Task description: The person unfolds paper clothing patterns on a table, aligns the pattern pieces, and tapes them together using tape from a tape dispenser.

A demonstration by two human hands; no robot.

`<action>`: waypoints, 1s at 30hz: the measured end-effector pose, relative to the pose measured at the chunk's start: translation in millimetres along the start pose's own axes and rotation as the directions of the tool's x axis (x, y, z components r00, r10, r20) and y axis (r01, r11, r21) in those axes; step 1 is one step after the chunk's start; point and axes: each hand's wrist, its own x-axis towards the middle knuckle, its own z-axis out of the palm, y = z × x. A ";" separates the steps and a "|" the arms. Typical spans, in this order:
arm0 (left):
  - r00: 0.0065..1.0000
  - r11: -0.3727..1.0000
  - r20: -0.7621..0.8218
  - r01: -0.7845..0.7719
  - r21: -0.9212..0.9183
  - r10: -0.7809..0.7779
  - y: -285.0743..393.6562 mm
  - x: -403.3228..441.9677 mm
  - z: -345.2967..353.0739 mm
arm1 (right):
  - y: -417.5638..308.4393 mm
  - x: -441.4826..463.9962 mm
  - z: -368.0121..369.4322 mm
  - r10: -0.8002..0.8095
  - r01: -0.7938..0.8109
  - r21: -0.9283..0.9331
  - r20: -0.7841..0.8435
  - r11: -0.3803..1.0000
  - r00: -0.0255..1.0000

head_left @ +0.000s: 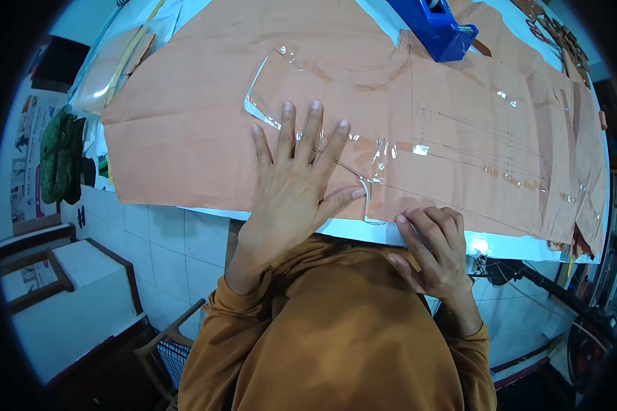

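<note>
My left hand [289, 183] lies flat with fingers spread on a brown paper pattern piece [452, 171], near a gap in its outline. Pencil curves and lines, some handwriting and strips of clear tape [385, 152] cover this piece. Beneath it spreads a larger brown paper sheet [175, 140]. At the front edge of the pattern, my right hand [435, 245] rests with bent fingers, its index fingertip touching the paper and its thumb apart below. Nothing shows between those fingers.
A blue tape dispenser [440, 33] stands on the paper at the back. Clear plastic and papers [110, 72] lie at the table's left end. A wooden chair [168, 342] is at lower left, a fan [586, 353] at lower right. The white table edge [384, 231] runs before me.
</note>
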 end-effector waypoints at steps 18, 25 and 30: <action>0.998 1.000 0.063 0.015 0.000 -0.015 -0.3 1.8 -4.3 | -1.4 1.0 2.4 0.022 -0.022 -0.035 0.008 0.999 1.000; 0.979 0.986 -0.129 -0.162 -0.035 0.156 1.4 5.5 -13.1 | -4.5 2.9 4.3 0.033 -0.033 -0.070 -0.008 0.997 0.999; 0.862 0.851 -0.300 -0.478 -0.218 0.407 24.3 3.9 -10.4 | -5.2 2.5 5.2 0.024 -0.026 -0.090 -0.023 0.996 0.999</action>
